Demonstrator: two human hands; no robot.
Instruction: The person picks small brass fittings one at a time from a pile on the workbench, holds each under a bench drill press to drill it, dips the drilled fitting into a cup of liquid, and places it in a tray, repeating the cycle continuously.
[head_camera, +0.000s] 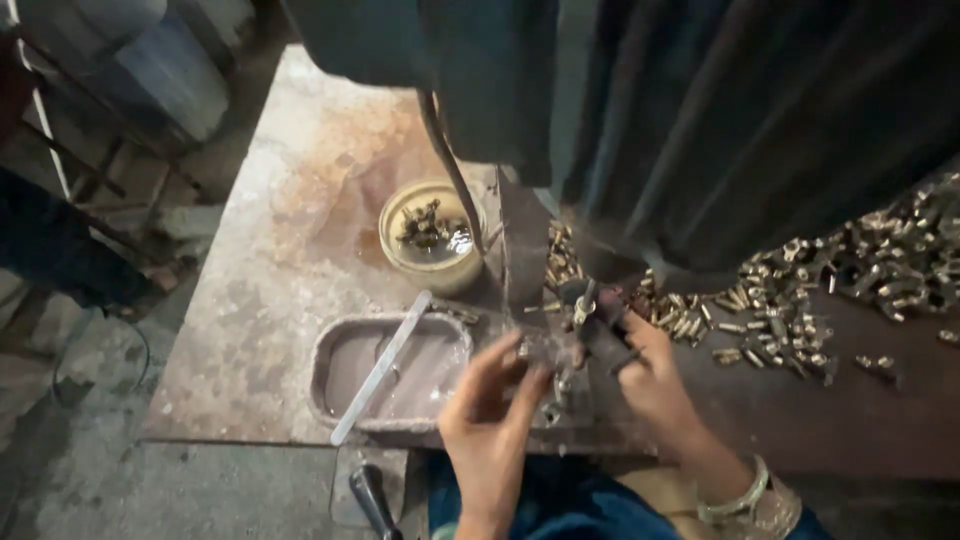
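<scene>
Small brass fittings (583, 310) sit clamped in the dark metal fixture (590, 325) under the machine head, pinched by the right hand (655, 385) from about four o'clock. At eight o'clock of the fixture the left hand (490, 415) has its fingers spread, tips touching the fixture's base; whether it grips anything I cannot tell. Out at three o'clock lies a loose heap of brass pieces (800, 290). At nine o'clock a shallow grey metal tray (335, 345) bears a flat steel strip (382, 367), and at eleven o'clock stands a round yellowish bowl (432, 272) with wet parts.
</scene>
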